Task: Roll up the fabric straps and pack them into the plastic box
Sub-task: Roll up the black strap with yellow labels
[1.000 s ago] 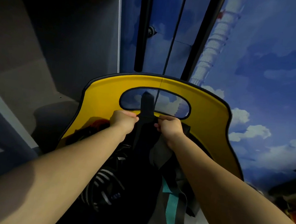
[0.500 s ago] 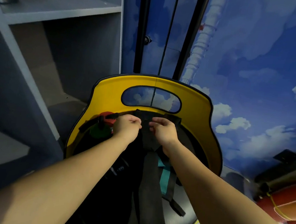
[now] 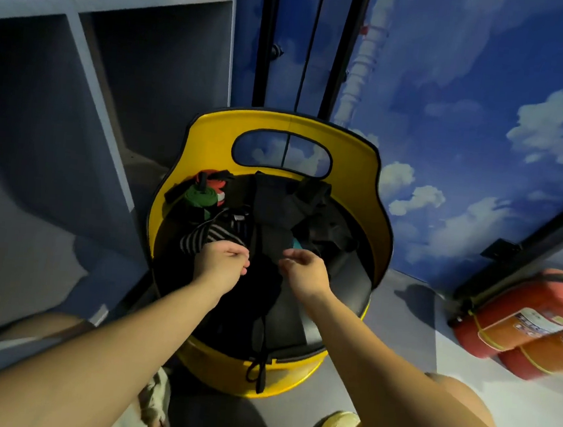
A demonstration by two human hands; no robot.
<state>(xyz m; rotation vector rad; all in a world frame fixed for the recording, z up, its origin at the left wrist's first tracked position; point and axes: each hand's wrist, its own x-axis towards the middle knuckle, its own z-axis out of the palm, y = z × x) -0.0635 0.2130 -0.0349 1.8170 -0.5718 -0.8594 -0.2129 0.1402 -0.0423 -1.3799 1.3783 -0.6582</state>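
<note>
I am holding both hands over the yellow plastic box: my left hand (image 3: 222, 262) is hanging with fingers loosely curled and gripping nothing that I can make out, and my right hand (image 3: 305, 270) is reaching in with relaxed fingers just at the wide black fabric strap (image 3: 272, 236). Whether those fingers are touching it, I cannot tell. That strap is running down the middle of the yellow round plastic box with a cut-out handle (image 3: 379, 236), its thin looped tail (image 3: 258, 369) spilling over the near rim. It is lying flat, so I am judging its rolling as not yet done. At the back left, a green and red rolled strap bundle (image 3: 206, 195) is sitting packed, so part of the job looks finished. Beside it, a black-and-white striped strap (image 3: 207, 235) and loose dark cloth (image 3: 321, 217) are lying unrolled. Outside the box, grey shelving (image 3: 92, 57) is standing to the left and red fire extinguishers (image 3: 523, 326) are lying on the floor to the right.
</note>
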